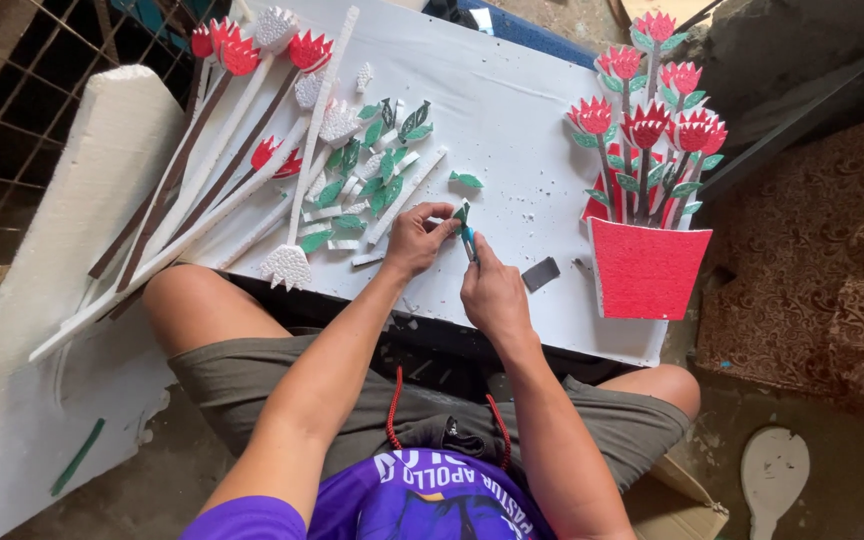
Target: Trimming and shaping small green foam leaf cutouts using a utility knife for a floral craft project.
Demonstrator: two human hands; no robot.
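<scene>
My left hand (415, 238) pinches a small green foam leaf (461, 213) above the white foam board (512, 110). My right hand (492, 290) grips a small blue-handled cutter (470, 243) whose tip meets the leaf. A heap of cut green leaves and white strips (372, 165) lies just left of my hands. One loose green leaf (467, 180) rests on the board above them. At the right stands a finished piece: red glitter flowers on dark stems (647, 125) in a red pot (647, 268).
Long white and brown foam stems topped with red and white flower heads (232, 130) fan across the board's left side. A small dark grey piece (540, 273) lies by my right hand. A thick white foam slab (62, 240) leans at left; patterned brown cushions (812, 260) sit at right.
</scene>
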